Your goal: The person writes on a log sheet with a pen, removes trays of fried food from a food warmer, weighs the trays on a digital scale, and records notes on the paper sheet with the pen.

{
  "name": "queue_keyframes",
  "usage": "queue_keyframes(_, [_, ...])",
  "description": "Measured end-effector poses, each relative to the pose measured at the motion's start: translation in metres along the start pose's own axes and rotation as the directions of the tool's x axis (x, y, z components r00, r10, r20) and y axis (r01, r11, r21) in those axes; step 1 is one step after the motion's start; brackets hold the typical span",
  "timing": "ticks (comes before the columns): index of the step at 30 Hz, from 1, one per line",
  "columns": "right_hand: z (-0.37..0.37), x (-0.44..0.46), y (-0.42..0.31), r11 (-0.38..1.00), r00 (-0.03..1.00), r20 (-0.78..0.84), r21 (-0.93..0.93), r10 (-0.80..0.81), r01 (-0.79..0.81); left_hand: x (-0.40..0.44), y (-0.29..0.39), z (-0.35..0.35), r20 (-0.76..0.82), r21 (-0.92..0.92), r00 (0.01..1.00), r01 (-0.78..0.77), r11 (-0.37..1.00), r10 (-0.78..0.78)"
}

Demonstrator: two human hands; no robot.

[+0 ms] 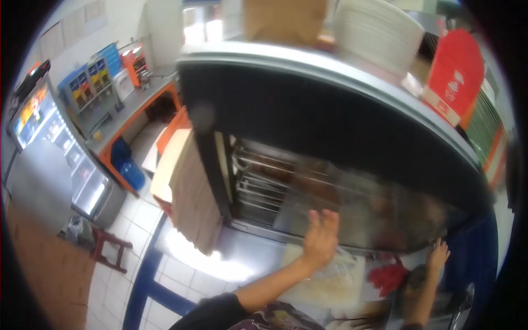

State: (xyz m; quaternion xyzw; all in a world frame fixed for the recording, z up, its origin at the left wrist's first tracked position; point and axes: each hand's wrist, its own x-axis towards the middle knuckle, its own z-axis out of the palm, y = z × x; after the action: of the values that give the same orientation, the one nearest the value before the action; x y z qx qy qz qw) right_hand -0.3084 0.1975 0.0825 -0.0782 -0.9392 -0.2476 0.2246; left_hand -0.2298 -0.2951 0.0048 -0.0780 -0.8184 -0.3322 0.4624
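Cabinet (330, 121) (black-fronted) stands just beyond the left hand (320, 242).

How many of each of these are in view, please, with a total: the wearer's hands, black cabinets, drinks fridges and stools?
Hands (left hand and right hand): 2
Black cabinet: 1
Drinks fridge: 1
Stool: 1
Total: 5
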Motion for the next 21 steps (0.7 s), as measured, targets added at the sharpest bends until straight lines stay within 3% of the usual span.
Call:
queue_keyframes(1, [0.011, 0.001, 0.0, 1.0, 1.0, -0.011, 0.003, -0.019, 0.019, -0.004, 0.004, -0.008, -0.013, 0.013, 1.0, 0.012, 1.0, -0.012])
queue_keyframes(3, [0.029, 0.009, 0.005, 0.998, 0.998, -0.028, -0.009, 0.059, -0.06, -0.008, 0.015, -0.021, 0.098, -0.246, 0.995, 0.004, 0.969, 0.021])
queue_keyframes(4, [0.017, 0.011, 0.001, 0.996, 0.996, 0.032, 0.002, 0.087, -0.087, -0.004, 0.016, -0.031, 0.082, -0.243, 0.996, 0.0, 0.97, 0.021])
queue_keyframes(5, [0.003, 0.015, -0.003, 0.996, 0.996, 0.012, 0.01, 0.094, -0.094, 0.002, 0.011, -0.045, -0.101, -0.139, 0.983, 0.14, 0.98, -0.154])
queue_keyframes(6, [-0.018, 0.013, -0.005, 0.959, 0.98, 0.012, 0.202, 0.201, -0.199, 0.008, 0.01, -0.055, -0.287, -0.069, 0.91, 0.293, 0.954, -0.3])
queue_keyframes(7, [-0.034, 0.008, -0.015, 0.879, 0.955, 0.04, 0.382, 0.293, -0.285, 0.01, 0.004, -0.052, -0.29, -0.066, 0.91, 0.288, 0.955, -0.295])
queue_keyframes(8, [-0.048, 0.002, -0.029, 0.881, 0.957, 0.041, 0.382, 0.287, -0.28, 0.007, -0.002, -0.045, -0.113, -0.174, 0.913, 0.371, 0.912, -0.393])
queue_keyframes(9, [-0.069, -0.003, -0.044, 0.774, 0.923, -0.118, 0.589, 0.366, -0.232, 0.005, -0.004, -0.039, 0.076, -0.266, 0.882, 0.467, 0.844, -0.464])
queue_keyframes(10, [-0.09, -0.007, -0.062, 0.636, 0.847, -0.247, 0.761, 0.472, -0.133, 0.001, -0.002, -0.03, 0.018, -0.269, 0.893, 0.438, 0.858, -0.45])
queue_keyframes(11, [-0.113, -0.013, -0.083, 0.634, 0.845, -0.248, 0.762, 0.474, -0.131, 0.0, -0.001, -0.024, 0.015, -0.269, 0.894, 0.434, 0.86, -0.447])
queue_keyframes(13, [-0.161, -0.033, -0.133, 0.467, 0.775, -0.392, 0.872, 0.495, 0.143, -0.004, -0.001, -0.021, 0.109, -0.268, 0.918, 0.396, 0.879, -0.38])
queue_keyframes(14, [-0.174, -0.04, -0.155, 0.45, 0.774, -0.446, 0.861, 0.449, 0.235, -0.004, -0.001, -0.022, 0.123, -0.26, 0.918, 0.397, 0.88, -0.377])
queue_keyframes(16, [-0.211, -0.051, -0.198, 0.39, 0.779, -0.541, 0.823, 0.317, 0.413, 0.002, -0.002, -0.028, 0.461, -0.487, 0.837, 0.516, 0.704, -0.295])
queue_keyframes(17, [-0.235, -0.056, -0.219, 0.343, 0.776, -0.586, 0.796, 0.232, 0.499, 0.01, -0.007, -0.036, 0.472, -0.479, 0.829, 0.527, 0.702, -0.299])
queue_keyframes(19, [-0.258, -0.064, -0.259, 0.055, 0.877, -0.466, 0.885, 0.113, 0.463, 0.027, -0.016, -0.05, 0.707, -0.445, 0.696, 0.574, 0.687, -0.123])
queue_keyframes(21, [-0.288, -0.068, -0.286, -0.04, 0.905, -0.404, 0.914, -0.131, 0.403, 0.014, -0.04, -0.038, 0.487, -0.641, 0.8, 0.6, 0.479, -0.349])
